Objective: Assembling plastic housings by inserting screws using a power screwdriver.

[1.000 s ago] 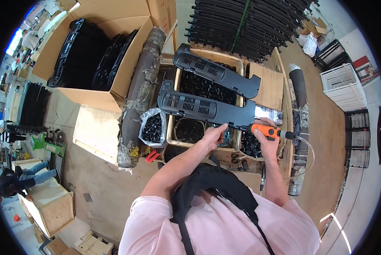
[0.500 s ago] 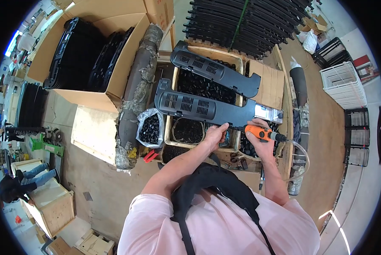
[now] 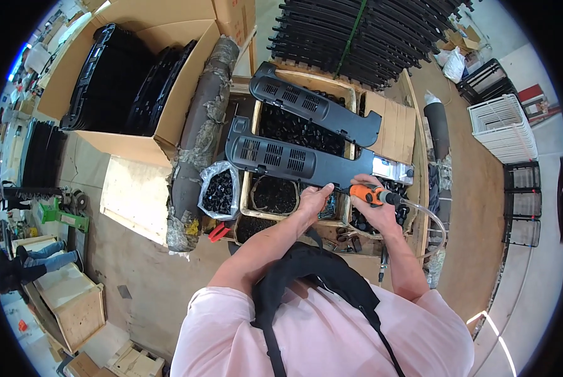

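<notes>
My right hand (image 3: 379, 212) is wrapped round an orange pneumatic screwdriver (image 3: 364, 193) with a clear hose at its back. Its front end points left, at the near edge of a dark grey vented plastic panel (image 3: 335, 169); whether the tip touches is too small to tell. With the thumb on top, my left hand (image 3: 314, 201) pinches that same edge just left of the tool. Beyond it lies a second, similar panel (image 3: 319, 108), roughly parallel. Both rest across wooden bins of small black parts (image 3: 300, 130).
A clear bag of black clips (image 3: 220, 191) stands left of the bins, near red-handled pliers (image 3: 219, 232). Further left are a wrapped roll (image 3: 200, 125) and a cardboard box (image 3: 130, 147) of black panels. Black strips (image 3: 363, 38) are stacked behind. At far left, another person (image 3: 17, 270) sits by a crate.
The screwdriver and my right hand have moved slightly left, closer to my left hand. My left hand still grips the panel's edge. The whole view has shifted a little.
</notes>
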Demonstrator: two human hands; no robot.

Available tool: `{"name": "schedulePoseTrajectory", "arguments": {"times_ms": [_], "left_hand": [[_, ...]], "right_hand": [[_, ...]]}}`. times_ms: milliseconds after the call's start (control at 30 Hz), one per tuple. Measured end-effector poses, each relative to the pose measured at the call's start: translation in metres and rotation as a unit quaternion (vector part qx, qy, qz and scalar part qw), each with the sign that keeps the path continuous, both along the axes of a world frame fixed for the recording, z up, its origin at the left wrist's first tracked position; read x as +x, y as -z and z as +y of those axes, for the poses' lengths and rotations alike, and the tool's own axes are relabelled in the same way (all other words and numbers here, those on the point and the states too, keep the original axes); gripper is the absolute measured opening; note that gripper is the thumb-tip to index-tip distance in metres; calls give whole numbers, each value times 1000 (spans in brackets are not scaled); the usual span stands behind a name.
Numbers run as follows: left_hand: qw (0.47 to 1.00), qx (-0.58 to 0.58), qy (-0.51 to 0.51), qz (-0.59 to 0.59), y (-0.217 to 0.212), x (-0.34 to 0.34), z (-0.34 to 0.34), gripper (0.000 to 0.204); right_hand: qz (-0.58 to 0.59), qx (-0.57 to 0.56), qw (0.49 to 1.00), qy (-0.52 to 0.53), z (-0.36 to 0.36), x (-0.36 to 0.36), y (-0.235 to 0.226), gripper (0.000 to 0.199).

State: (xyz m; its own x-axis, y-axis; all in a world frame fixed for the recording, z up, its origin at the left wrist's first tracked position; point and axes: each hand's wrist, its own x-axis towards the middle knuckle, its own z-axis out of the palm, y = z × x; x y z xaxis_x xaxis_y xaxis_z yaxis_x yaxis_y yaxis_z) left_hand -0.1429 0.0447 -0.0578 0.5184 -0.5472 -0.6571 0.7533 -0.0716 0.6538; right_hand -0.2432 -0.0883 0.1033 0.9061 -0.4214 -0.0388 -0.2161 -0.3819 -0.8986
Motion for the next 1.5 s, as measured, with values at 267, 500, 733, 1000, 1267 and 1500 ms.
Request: {"name": "schedulePoseTrajectory", "arguments": {"times_ms": [267, 500, 733, 1000, 1267, 1500], "left_hand": [[988, 100, 50, -103, -11, 3, 20, 49], [980, -94, 27, 176, 7, 5, 8, 18], [989, -129, 11, 65, -32, -2, 40, 17], [979, -138, -23, 146, -37, 4, 37, 17], [964, -177, -52, 192, -40, 0, 34, 24], [953, -190, -82, 221, -46, 4, 39, 26]], "right_hand": [[-19, 69, 995, 66, 16, -4, -31, 46], [-130, 98, 984, 74, -13, -36, 19, 40], [-129, 261, 952, 96, -5, -22, 29, 47], [-140, 247, 953, 104, 0, -24, 32, 41], [-158, 251, 951, 92, 18, -27, 24, 44], [-159, 259, 949, 82, 23, -25, 24, 44]]}}
